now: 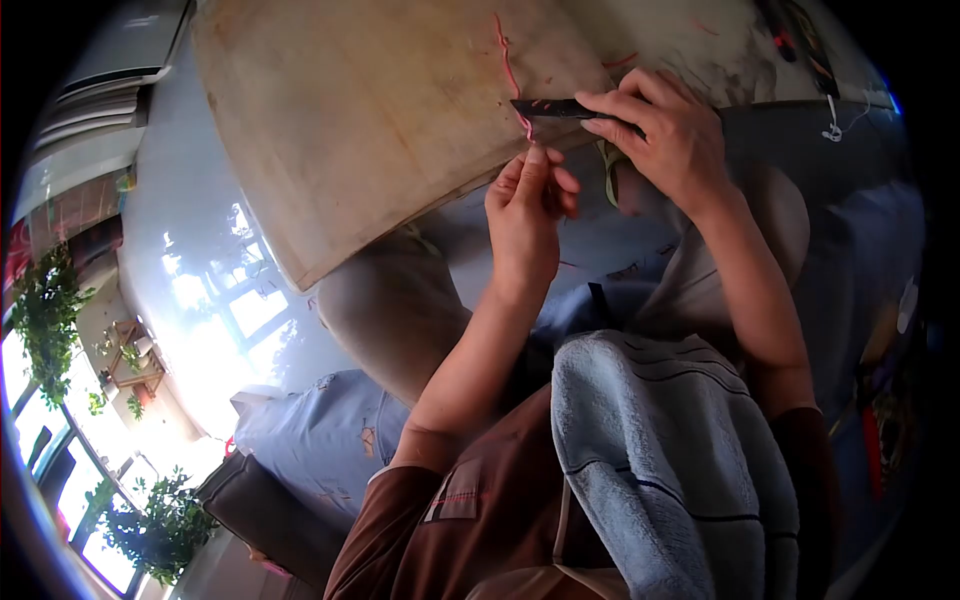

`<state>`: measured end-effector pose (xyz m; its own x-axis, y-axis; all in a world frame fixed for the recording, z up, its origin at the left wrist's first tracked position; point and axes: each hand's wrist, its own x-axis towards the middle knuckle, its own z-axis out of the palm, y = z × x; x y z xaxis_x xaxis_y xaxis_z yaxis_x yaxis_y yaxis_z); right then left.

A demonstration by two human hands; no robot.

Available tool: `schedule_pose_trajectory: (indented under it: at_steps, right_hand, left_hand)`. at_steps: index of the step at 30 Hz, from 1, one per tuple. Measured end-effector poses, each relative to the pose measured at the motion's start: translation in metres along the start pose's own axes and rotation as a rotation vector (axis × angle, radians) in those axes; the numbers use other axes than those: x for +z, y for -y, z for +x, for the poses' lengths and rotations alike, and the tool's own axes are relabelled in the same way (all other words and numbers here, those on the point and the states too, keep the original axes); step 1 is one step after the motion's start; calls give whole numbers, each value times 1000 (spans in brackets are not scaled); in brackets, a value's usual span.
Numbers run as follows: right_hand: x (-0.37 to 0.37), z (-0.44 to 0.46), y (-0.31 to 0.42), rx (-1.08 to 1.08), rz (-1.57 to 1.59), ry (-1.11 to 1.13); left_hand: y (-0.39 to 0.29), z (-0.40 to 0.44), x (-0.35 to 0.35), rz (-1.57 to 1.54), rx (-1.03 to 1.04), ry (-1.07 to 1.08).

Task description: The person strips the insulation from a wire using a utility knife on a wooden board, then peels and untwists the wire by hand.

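A thin red strand (508, 62) runs down across the worn board (350, 120), its near end pinched between the thumb and fingertips of my left hand (527, 195). My right hand (665, 135) grips a dark, flat-bladed knife (550, 108) by its handle. The blade points left and its tip lies on or against the strand, just beyond my left fingertips. Whether the edge touches the strand cannot be made out. Short red scraps (620, 61) lie on the board near my right hand.
Dark-handled tools (812, 50) and a pale string (832, 130) lie at the board's far right. A light blue towel (660, 440) hangs over my lap. Plants (50, 310), windows and a dark seat (262, 510) are at the left.
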<state>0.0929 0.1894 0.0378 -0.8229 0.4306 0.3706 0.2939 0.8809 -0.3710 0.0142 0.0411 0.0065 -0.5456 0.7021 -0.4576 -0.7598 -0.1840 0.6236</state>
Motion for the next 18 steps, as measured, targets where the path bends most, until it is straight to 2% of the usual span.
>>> schedule_pose_trajectory:
  at_steps: [4, 18]
  right_hand:
    - [3, 2, 3, -136, -47, -63]
    - [8, -2, 7, -115, -98, -64]
  left_hand:
    - [-1, -1, 0, 8, -14, 0]
    - [1, 0, -2, -10, -17, 27]
